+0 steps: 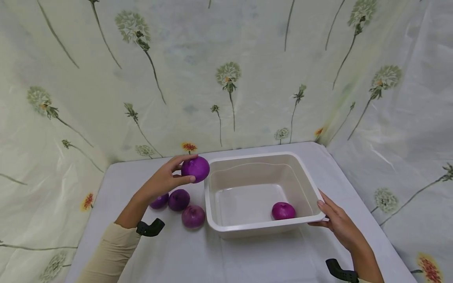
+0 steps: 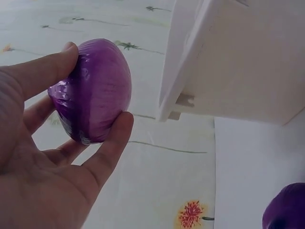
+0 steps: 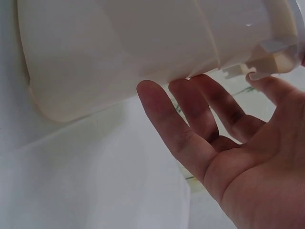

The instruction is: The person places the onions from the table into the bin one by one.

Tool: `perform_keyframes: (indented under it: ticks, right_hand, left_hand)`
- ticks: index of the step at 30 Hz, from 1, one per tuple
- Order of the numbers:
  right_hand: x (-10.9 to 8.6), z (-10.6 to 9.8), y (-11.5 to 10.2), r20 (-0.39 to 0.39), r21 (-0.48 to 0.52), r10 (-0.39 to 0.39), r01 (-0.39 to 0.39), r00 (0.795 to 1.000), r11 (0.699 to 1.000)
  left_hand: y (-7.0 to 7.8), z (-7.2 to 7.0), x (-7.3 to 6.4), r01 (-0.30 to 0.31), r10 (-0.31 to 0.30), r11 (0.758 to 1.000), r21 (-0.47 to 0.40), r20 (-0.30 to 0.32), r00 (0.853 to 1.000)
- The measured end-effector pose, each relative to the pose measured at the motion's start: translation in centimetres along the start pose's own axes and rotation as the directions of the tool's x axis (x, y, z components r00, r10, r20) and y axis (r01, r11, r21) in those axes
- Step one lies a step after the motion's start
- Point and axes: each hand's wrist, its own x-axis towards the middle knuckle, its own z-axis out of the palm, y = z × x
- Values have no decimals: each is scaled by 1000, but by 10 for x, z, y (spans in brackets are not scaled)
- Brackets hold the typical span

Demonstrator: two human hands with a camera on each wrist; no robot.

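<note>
My left hand [image 1: 165, 177] holds a purple red onion [image 1: 196, 169] between thumb and fingertips, raised beside the left rim of a white plastic basin [image 1: 247, 228]. The left wrist view shows the onion's [image 2: 97, 90] glossy skin, with fingers spread around it. My right hand [image 1: 337, 220] grips the basin's near right corner, thumb at the rim and fingers beneath. In the right wrist view, fingertips [image 3: 152, 90] rest along the outer wall [image 3: 109, 57]. One red onion [image 1: 283, 211] lies inside the basin, near its front right.
Left of the basin, three more onions sit on the white-covered table [image 1: 247, 259]: one [image 1: 193, 216] near the basin wall, another [image 1: 179, 200] behind it, and a third [image 1: 159, 201] partly hidden by my left arm. A flower-printed sheet [image 1: 198, 78] rises behind the table.
</note>
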Motion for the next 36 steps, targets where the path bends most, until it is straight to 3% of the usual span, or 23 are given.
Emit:
perform_keyframes:
  ticks: [4, 11, 23, 36]
  right_hand:
    - [0, 0, 0, 0, 1, 0, 0, 1000, 1000]
    - [-1, -1, -1, -1, 3, -2, 2, 1000, 1000]
    - [-2, -3, 2, 5, 17, -13, 13, 1000, 1000]
    - [-2, -4, 3, 6, 28, 1, -1, 1000, 1000]
  left_hand:
    - [7, 7, 17, -13, 12, 1000, 26, 48, 999]
    - [21, 22, 45, -87, 77, 991, 96, 108, 991]
    - [41, 55, 93, -182, 154, 977, 113, 220, 963]
    - [46, 92, 125, -235, 182, 962, 139, 315, 932]
